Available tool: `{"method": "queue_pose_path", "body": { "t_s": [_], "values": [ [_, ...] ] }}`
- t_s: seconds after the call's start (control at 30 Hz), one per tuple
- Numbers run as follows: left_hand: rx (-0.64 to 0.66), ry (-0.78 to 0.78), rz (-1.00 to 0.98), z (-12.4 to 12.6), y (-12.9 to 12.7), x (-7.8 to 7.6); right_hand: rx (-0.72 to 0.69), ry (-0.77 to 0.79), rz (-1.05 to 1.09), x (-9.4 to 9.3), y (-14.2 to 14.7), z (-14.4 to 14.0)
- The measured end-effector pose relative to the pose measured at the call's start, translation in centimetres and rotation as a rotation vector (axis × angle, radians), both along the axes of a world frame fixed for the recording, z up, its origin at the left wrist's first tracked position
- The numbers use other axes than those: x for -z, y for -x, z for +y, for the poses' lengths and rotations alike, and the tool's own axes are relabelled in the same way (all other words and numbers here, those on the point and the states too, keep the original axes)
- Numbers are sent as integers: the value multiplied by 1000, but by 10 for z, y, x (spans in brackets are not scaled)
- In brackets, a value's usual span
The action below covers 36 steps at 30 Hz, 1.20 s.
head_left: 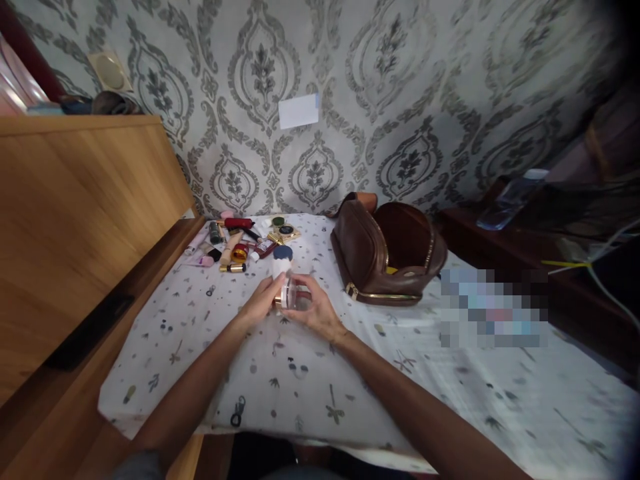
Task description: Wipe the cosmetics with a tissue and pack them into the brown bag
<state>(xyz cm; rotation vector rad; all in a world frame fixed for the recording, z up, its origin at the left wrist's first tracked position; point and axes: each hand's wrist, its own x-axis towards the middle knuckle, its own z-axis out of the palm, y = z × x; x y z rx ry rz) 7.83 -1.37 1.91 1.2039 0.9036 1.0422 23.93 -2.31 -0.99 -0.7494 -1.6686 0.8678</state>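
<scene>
Above the middle of the cloth, I hold a small clear cosmetic jar (287, 295) with a gold-coloured band, turned on its side. My left hand (261, 301) is closed on its left end. The fingers and thumb of my right hand (320, 312) curve around its clear right end. Just behind the jar stands a white container with a dark blue lid (283, 253), its lower part hidden by my hands. Further back lie several cosmetics, among them an amber jar (240, 252), a red tube (239, 223) and a black-and-gold tube (233, 268).
A brown leather bag (363, 243) with its zip undone sits right of my hands. The patterned white cloth (280, 393) covers the surface. A wooden cabinet (85, 247) borders it on the left; a clear bottle (510, 200) rests on dark furniture at right.
</scene>
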Motion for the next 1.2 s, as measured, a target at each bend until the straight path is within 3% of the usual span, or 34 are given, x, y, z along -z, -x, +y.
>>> {"method": "queue_pose_path", "body": {
  "t_s": [0.13, 0.23, 0.5, 0.8, 0.97, 1.2],
  "values": [
    [58, 121, -138, 2, -2, 6, 117, -205, -182, -5, -4, -1],
    [22, 140, -139, 1, -1, 6, 132, -255, -250, -5, -5, -1],
    [13, 59, -107, -5, -2, 4, 96, -42, -269, 4, -7, 2],
    [62, -93, -11, -2, 5, 11, 141, -55, -209, 3, -5, 0],
    [-55, -19, 128, -4, 1, 9, 214, -37, -179, 4, -6, 2],
    [-267, -241, 333, -10, 2, -3, 187, 51, -128, 6, -4, 4]
  ]
}}
